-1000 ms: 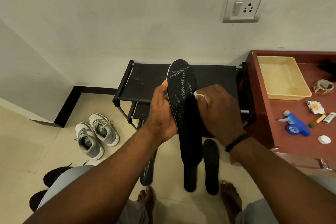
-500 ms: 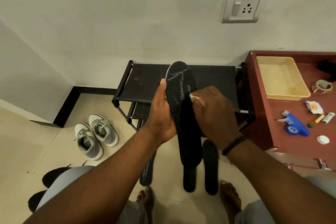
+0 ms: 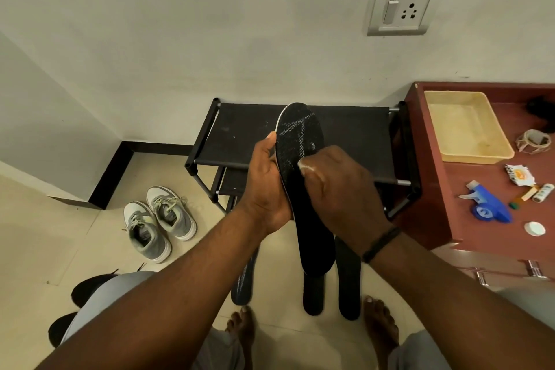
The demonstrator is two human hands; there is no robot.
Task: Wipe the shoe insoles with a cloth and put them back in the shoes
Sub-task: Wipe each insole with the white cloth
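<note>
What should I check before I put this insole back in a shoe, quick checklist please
1. Left hand grips the held insole: ok.
2. Cloth in right hand touches the insole: ok.
3. Insole fully wiped: cannot tell.
4. Grey sneakers open and reachable on the floor: ok.
5. Which shoe this insole fits: cannot tell.
6. Other insoles on the floor, not yet in shoes: not ok.
</note>
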